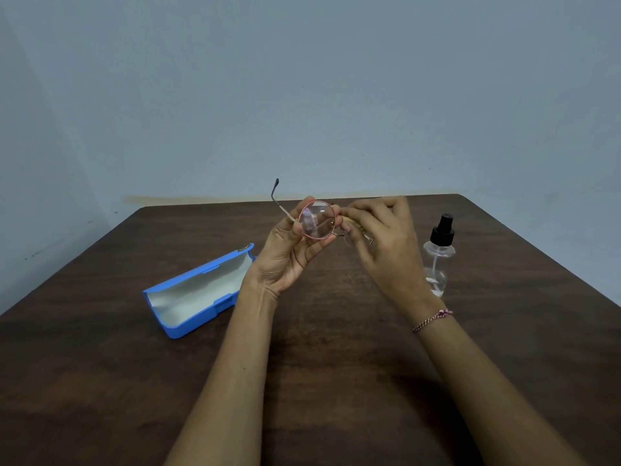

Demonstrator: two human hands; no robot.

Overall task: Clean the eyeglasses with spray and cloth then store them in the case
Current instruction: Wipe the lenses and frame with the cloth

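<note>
dark wooden table (pixel 100 381), grey-blue wall (pixel 302 79)

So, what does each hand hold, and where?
The left hand grips the eyeglasses by one lens rim; the right hand pinches a yellowish cloth over the other lens.

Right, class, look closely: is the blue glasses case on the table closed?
No, the blue case lies open on the table, with its pale lining in plain view.

A thin braided bracelet (pixel 433 319) of red and white thread circled the wrist of the right hand (pixel 386 243); the forearms (pixel 235 364) were bare.
</note>
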